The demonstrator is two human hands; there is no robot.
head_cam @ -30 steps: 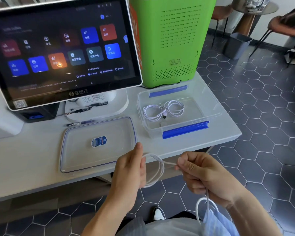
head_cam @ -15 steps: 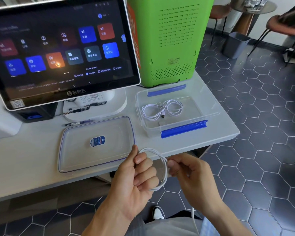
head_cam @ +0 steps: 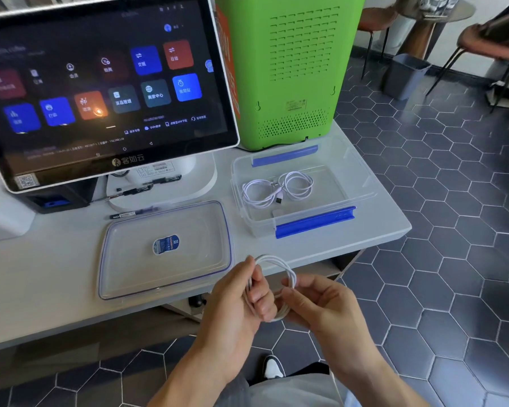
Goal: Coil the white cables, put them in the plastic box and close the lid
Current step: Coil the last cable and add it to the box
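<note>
A white cable [head_cam: 288, 273] forms a small coil in front of the table edge. My left hand [head_cam: 241, 301] grips one side of the coil in curled fingers. My right hand [head_cam: 320, 306] pinches the other side, and the cable's tail [head_cam: 337, 386] hangs down past my wrist. The clear plastic box [head_cam: 361, 198] with blue clips stands open on the table's right end and holds a coiled white cable [head_cam: 276, 189]. Its clear lid [head_cam: 130, 277] lies flat to the left of the box, a blue sticker at its centre.
A touchscreen terminal [head_cam: 106, 89] on a white stand fills the back left. A green appliance [head_cam: 291, 69] stands behind the box. Two pens [head_cam: 132, 214] lie by the stand's base. The table edge [head_cam: 400, 227] drops to a hexagon-tiled floor; chairs and a bin stand far right.
My hands have come closer together and the coil has gained loops and tightened. The loose tail below my right hand has grown shorter.
</note>
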